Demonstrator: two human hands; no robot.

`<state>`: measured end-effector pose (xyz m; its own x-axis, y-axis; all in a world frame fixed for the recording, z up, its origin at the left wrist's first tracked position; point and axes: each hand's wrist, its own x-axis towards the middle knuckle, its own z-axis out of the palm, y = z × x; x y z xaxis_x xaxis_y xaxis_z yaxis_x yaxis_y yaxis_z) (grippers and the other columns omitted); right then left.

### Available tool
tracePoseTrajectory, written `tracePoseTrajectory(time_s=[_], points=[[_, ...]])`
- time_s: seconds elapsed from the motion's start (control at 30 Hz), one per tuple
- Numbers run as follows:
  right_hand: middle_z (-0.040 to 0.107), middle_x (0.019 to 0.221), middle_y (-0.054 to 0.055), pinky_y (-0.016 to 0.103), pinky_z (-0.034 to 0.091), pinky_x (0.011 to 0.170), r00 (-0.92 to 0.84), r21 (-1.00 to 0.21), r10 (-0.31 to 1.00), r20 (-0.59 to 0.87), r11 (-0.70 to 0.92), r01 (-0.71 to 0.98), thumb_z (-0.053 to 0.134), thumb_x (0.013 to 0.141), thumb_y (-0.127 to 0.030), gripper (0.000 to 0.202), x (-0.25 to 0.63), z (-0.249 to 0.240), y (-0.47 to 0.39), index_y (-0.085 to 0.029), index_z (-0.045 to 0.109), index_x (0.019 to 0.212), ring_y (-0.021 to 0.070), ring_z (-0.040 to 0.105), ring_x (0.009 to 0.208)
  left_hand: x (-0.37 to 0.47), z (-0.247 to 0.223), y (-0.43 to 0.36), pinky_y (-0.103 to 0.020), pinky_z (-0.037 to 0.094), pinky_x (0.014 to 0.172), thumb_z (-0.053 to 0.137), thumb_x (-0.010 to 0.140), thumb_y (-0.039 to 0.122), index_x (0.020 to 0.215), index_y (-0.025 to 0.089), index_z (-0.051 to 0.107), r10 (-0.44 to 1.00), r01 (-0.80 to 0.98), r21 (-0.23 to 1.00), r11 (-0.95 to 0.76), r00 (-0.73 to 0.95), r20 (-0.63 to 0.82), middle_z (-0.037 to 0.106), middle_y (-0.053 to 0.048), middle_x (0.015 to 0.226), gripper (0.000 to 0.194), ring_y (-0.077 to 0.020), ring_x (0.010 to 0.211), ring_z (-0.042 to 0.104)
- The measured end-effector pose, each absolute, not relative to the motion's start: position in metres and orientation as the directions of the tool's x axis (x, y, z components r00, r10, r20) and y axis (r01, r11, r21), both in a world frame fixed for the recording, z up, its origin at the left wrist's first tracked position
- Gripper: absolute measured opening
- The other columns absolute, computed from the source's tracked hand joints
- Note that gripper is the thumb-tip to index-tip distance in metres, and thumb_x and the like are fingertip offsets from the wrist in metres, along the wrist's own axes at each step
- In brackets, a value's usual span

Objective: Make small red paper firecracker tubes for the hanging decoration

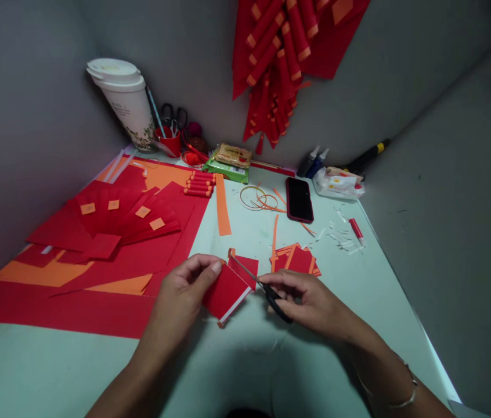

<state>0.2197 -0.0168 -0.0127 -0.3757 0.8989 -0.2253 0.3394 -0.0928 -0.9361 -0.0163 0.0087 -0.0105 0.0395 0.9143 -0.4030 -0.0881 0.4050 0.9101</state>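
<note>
My left hand [193, 284] pinches a red paper square [226, 293] by its upper left corner. A white strip runs along the square's lower right edge, and small orange ends stick out at its corners. In my right hand [302, 299] is a pair of scissors [275, 302] with black handles. The blades point up and left along the square's upper edge, close to a curled orange strip end. Under the blades lies another piece of red paper [249, 266]. Just beyond my right hand rests a pile of red squares with orange strips [300, 260].
Red and orange sheets [167, 307] cover the left side, with a pleated red fan [127, 215]. Farther back are red rolls [199, 184], an orange strip [223, 206], a phone [299, 200], a tissue pack [339, 184] and a white cup [126, 104]. Red paper firecrackers [278, 52] hang on the wall.
</note>
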Motion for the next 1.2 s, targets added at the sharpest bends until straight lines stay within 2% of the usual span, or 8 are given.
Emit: tracePoseTrajectory(time_s=[0.2,0.33,0.73,0.8,0.9,1.03,1.1,1.2], points=[[0.066,0.098,0.005,0.033,0.048,0.078,-0.372,-0.791,0.91,-0.185,0.087,0.605,0.063,0.083,-0.018,0.041,0.225,-0.016,-0.016,-0.024,0.063,0.123,0.0188,0.059,0.086,-0.02,-0.007,0.011,-0.024,0.05,0.064,0.075,0.075,0.046,0.092,0.023,0.068,0.928,-0.123,0.941,0.314,-0.167,-0.332,0.07,0.001,0.08,0.029,-0.0162,0.072,0.063],[0.067,0.11,0.009,0.037,0.048,0.084,-0.449,-0.66,0.877,-0.172,0.236,0.713,0.056,0.091,-0.018,0.035,0.221,-0.016,-0.019,-0.024,0.063,0.125,0.0238,0.061,0.098,-0.016,-0.004,0.012,-0.027,0.052,0.063,0.077,0.071,0.045,0.089,0.022,0.066,0.928,-0.164,0.945,0.284,-0.2,-0.314,0.068,0.0,0.076,0.031,-0.0179,0.069,0.064],[0.069,0.106,0.009,0.037,0.047,0.084,-0.575,-0.533,0.816,-0.059,0.462,0.709,0.051,0.093,-0.012,0.031,0.213,-0.012,-0.029,-0.023,0.067,0.117,0.0238,0.059,0.099,-0.018,-0.011,0.012,-0.022,0.05,0.066,0.079,0.074,0.039,0.085,0.023,0.065,0.93,-0.231,0.921,0.313,-0.122,-0.346,0.065,0.003,0.078,0.024,-0.0138,0.075,0.062],[0.069,0.105,0.008,0.037,0.047,0.085,-0.554,-0.555,0.832,-0.035,0.445,0.703,0.054,0.094,-0.016,0.025,0.214,-0.01,-0.029,-0.022,0.068,0.113,0.0237,0.059,0.099,-0.018,-0.014,0.013,-0.02,0.049,0.066,0.078,0.075,0.04,0.085,0.023,0.065,0.932,-0.225,0.922,0.314,-0.111,-0.344,0.065,0.004,0.077,0.024,-0.0125,0.074,0.06],[0.068,0.098,0.006,0.036,0.048,0.081,-0.41,-0.668,0.912,-0.004,0.303,0.68,0.062,0.091,-0.025,0.018,0.214,-0.012,-0.025,-0.021,0.067,0.108,0.0217,0.059,0.092,-0.017,-0.017,0.012,-0.021,0.049,0.068,0.077,0.077,0.04,0.086,0.024,0.064,0.942,-0.224,0.926,0.302,-0.077,-0.326,0.066,0.004,0.079,0.023,-0.0125,0.075,0.061],[0.066,0.095,0.005,0.03,0.05,0.069,-0.2,-0.873,0.977,-0.077,0.031,0.487,0.073,0.081,-0.031,0.036,0.208,-0.024,-0.019,-0.022,0.065,0.115,0.0175,0.06,0.08,-0.015,-0.021,0.009,-0.024,0.051,0.069,0.075,0.08,0.041,0.088,0.025,0.062,0.949,-0.228,0.926,0.3,-0.027,-0.314,0.068,0.004,0.079,0.022,-0.0148,0.076,0.062],[0.065,0.089,0.003,0.027,0.047,0.061,-0.217,-0.921,0.969,-0.116,-0.023,0.39,0.072,0.081,-0.029,0.028,0.204,-0.029,-0.018,-0.022,0.069,0.109,0.0145,0.058,0.072,-0.015,-0.023,0.009,-0.025,0.051,0.068,0.075,0.08,0.042,0.087,0.025,0.061,0.951,-0.23,0.926,0.298,-0.011,-0.309,0.067,0.004,0.078,0.022,-0.0153,0.076,0.061],[0.062,0.08,0.001,0.025,0.043,0.058,-0.294,-0.927,0.951,-0.096,0.022,0.374,0.069,0.084,-0.026,0.009,0.2,-0.027,-0.019,-0.02,0.074,0.088,0.0122,0.054,0.066,-0.015,-0.023,0.009,-0.024,0.049,0.066,0.074,0.081,0.042,0.088,0.025,0.061,0.95,-0.215,0.929,0.302,-0.008,-0.311,0.066,0.004,0.076,0.023,-0.0145,0.073,0.06]])
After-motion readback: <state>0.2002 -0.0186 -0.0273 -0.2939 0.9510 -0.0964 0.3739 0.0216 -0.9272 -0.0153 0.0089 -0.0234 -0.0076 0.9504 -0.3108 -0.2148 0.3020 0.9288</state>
